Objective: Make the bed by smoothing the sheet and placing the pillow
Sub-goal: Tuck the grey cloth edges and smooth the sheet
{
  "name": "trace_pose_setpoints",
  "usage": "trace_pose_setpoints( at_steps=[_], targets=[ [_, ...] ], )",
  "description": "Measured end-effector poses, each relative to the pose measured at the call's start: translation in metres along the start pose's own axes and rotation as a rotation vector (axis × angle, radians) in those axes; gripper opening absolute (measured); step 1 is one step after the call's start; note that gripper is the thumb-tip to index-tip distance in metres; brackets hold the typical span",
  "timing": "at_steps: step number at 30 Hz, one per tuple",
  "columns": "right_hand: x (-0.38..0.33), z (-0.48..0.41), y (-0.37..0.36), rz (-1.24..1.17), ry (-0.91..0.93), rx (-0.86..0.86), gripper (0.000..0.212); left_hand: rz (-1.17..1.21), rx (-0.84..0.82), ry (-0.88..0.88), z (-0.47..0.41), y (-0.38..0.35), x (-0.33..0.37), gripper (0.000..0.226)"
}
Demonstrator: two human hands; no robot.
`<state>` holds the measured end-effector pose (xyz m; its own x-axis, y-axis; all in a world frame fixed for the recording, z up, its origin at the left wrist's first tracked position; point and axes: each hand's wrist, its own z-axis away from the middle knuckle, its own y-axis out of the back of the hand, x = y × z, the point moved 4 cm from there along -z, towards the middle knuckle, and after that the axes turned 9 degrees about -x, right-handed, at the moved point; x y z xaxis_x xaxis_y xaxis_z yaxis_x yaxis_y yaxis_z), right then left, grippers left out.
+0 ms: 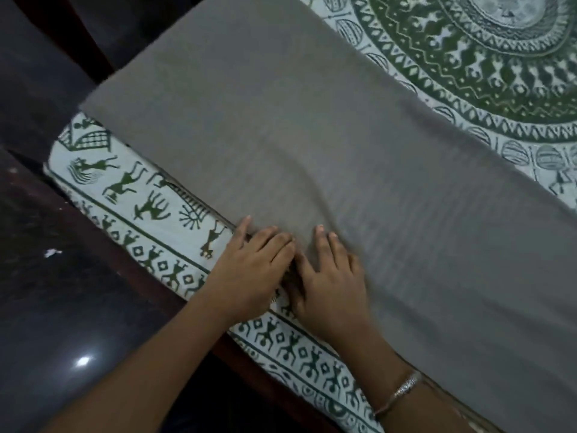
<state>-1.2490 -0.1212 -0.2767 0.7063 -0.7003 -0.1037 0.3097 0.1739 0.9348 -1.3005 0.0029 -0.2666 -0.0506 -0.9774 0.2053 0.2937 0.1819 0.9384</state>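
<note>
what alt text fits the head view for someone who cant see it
A left hand and right hand press flat, side by side, on the near edge of a grey cloth spread over a white sheet with green figures. A bracelet is on the right wrist.

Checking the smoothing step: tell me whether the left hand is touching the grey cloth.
Touching. The head view shows the left hand lying flat, its fingers pressed on the near edge of the grey cloth, beside the right hand.
</note>
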Motion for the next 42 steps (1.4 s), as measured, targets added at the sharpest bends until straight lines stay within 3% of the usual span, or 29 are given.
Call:
trace_pose_setpoints(
  at_steps=[4,8,10,11,13,15,19,23,34,42],
  targets=[
    [-0.005,0.026,-0.013,-0.001,0.039,0.061,0.051,-0.074,0.058,-0.064,-0.014,0.008,0.015,0.021],
    [0.007,0.032,0.004,-0.109,0.208,0.187,0.041,-0.119,-0.016,-0.139,-0.019,0.018,0.013,0.025],
    [0.030,0.026,0.016,-0.176,0.126,0.244,0.036,-0.098,0.007,-0.169,-0.029,0.028,0.018,0.024],
    [0.043,0.022,0.019,-0.178,0.019,0.213,0.044,-0.082,0.019,-0.159,-0.036,0.031,0.023,0.028],
    [0.058,0.017,0.011,-0.117,-0.129,-0.024,0.072,-0.061,-0.052,-0.073,-0.047,0.030,0.032,0.048],
    [0.058,0.019,-0.007,-0.034,-0.077,-0.193,0.084,-0.088,-0.237,0.020,-0.052,0.013,0.042,0.065],
    [0.061,0.028,-0.008,0.006,0.063,-0.301,0.092,-0.108,-0.382,0.109,-0.052,0.005,0.058,0.071],
    [0.076,0.024,0.042,-0.135,0.120,-0.431,0.076,-0.127,-0.461,0.059,-0.062,0.048,0.065,0.070],
    [0.151,0.054,0.297,-0.142,-0.073,-0.008,0.071,-0.221,0.013,-0.031,-0.104,0.304,0.140,0.075],
    [0.185,0.126,0.324,-0.172,-0.231,-0.008,0.071,-0.243,-0.026,-0.172,-0.098,0.333,0.215,0.075]
  ],
)
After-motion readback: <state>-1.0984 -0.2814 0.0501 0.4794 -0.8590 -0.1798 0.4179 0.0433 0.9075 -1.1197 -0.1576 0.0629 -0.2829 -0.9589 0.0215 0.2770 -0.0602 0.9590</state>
